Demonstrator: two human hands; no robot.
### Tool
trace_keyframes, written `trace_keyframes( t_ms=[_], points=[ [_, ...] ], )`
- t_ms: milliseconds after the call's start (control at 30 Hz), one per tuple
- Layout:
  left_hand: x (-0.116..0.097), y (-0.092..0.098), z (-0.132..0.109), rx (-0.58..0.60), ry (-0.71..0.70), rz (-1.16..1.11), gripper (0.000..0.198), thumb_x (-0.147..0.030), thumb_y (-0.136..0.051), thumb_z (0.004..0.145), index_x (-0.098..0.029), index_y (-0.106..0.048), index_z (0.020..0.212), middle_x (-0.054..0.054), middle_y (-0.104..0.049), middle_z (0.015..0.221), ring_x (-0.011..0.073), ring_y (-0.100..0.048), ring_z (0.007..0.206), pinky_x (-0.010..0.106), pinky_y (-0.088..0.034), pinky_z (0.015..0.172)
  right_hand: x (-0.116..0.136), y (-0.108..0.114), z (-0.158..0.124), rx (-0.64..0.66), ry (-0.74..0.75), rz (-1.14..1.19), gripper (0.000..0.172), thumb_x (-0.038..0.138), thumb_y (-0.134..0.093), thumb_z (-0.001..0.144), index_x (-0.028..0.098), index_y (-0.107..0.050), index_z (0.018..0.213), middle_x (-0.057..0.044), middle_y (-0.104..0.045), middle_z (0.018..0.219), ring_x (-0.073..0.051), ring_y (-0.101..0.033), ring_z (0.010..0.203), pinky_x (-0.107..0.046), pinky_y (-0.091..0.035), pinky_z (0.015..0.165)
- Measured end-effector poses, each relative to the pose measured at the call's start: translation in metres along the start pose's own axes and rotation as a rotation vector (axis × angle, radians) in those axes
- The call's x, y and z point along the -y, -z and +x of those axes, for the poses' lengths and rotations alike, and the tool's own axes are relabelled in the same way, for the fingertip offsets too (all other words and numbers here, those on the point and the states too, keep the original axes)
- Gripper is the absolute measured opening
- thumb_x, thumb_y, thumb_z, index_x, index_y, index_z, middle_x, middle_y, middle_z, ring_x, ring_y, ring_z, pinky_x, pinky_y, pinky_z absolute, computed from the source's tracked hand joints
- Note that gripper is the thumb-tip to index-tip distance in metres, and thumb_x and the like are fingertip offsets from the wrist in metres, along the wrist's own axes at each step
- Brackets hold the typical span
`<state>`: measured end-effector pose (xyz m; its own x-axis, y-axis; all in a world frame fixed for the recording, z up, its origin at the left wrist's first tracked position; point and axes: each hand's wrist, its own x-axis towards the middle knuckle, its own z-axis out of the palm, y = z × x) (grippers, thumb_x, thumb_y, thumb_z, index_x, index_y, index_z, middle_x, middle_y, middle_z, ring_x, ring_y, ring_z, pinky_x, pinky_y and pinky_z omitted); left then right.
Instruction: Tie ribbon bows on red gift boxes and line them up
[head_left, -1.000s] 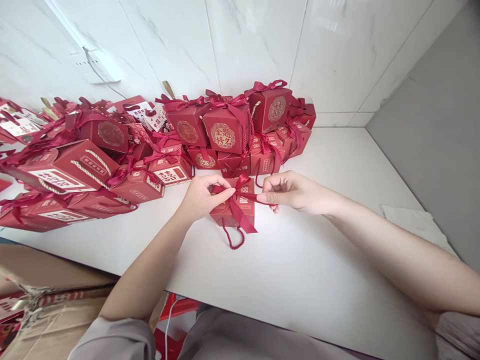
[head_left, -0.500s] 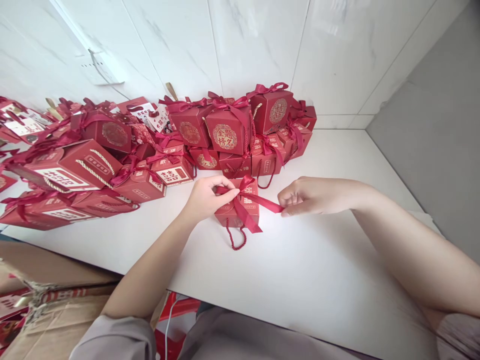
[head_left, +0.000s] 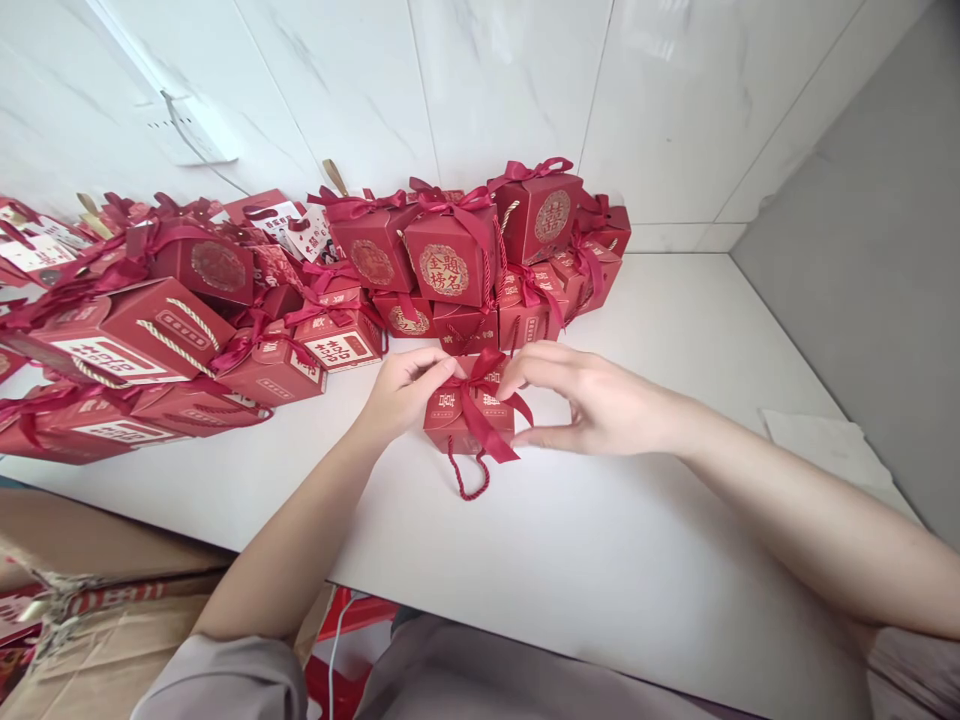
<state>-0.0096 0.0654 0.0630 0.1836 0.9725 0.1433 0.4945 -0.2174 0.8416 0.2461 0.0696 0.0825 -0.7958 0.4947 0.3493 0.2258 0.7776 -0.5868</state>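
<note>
A small red gift box with gold lettering stands on the white table in front of me. Across its top is a dark red ribbon tied in a bow, one tail hanging over the front and another curving off to the right. A twisted red cord handle droops onto the tabletop. My left hand pinches the ribbon at the bow's left side between thumb and fingers. My right hand is at the box's right side, thumb spread from the fingers, whose tips are at the bow's right part.
Similar boxes with bows are stacked behind, against the tiled wall, and more boxes pile up on the left. A white sheet lies at the table's right edge. A cardboard carton stands lower left.
My right hand has let go of the ribbon tail it held out to the right and moved left to the bow, its fingers opening. The left hand stays at the bow's left side.
</note>
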Motion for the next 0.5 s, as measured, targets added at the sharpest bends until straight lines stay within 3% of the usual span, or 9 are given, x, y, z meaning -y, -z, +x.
trace_keyframes(
  t_ms=[133,233,333,400,500],
  points=[
    [0.002,0.003,0.001,0.004,0.005,0.004,0.03,-0.041,-0.056,0.088,-0.017,-0.073,0.08,0.0,-0.061,0.067,0.01,-0.046,0.056,0.025,-0.037,0.055,-0.001,-0.019,0.001,-0.026,0.068,-0.255,0.054,0.049,-0.075,0.08,0.018,-0.06,0.121,-0.014,-0.061,0.123,-0.031,-0.055,0.109,-0.044,-0.043,0.092],
    [-0.001,0.002,0.0,0.007,-0.007,0.021,0.029,-0.038,-0.056,0.089,-0.017,-0.073,0.079,0.0,-0.065,0.071,0.011,-0.051,0.06,0.025,-0.039,0.058,-0.001,-0.03,0.001,-0.102,0.178,-0.296,0.043,0.047,-0.072,0.084,0.017,-0.064,0.113,-0.014,-0.062,0.121,-0.031,-0.054,0.112,-0.046,-0.041,0.096],
    [0.0,0.0,-0.001,0.008,-0.013,0.004,0.027,-0.036,-0.056,0.09,-0.016,-0.07,0.079,0.001,-0.066,0.074,0.0125,-0.056,0.065,0.025,-0.043,0.063,0.0,-0.035,0.001,-0.21,0.337,-0.227,0.024,0.042,-0.07,0.087,0.018,-0.065,0.091,-0.009,-0.067,0.103,-0.025,-0.06,0.099,-0.043,-0.043,0.095],
    [0.003,-0.002,-0.001,-0.002,-0.045,-0.027,0.021,-0.035,-0.062,0.087,-0.016,-0.069,0.083,0.002,-0.067,0.078,0.0132,-0.059,0.071,0.025,-0.046,0.068,-0.002,-0.035,0.0,-0.296,0.295,-0.188,0.018,0.035,-0.069,0.089,0.019,-0.062,0.084,-0.006,-0.067,0.094,-0.022,-0.061,0.09,-0.041,-0.045,0.089],
    [0.01,-0.005,0.001,-0.04,-0.133,-0.075,0.028,-0.031,-0.075,0.078,-0.018,-0.065,0.1,0.003,-0.065,0.089,0.0126,-0.06,0.074,0.024,-0.049,0.07,-0.01,-0.031,0.0,-0.398,0.009,-0.103,0.019,0.038,-0.066,0.09,0.02,-0.059,0.09,-0.006,-0.064,0.093,-0.021,-0.06,0.086,-0.038,-0.049,0.081]
  ],
)
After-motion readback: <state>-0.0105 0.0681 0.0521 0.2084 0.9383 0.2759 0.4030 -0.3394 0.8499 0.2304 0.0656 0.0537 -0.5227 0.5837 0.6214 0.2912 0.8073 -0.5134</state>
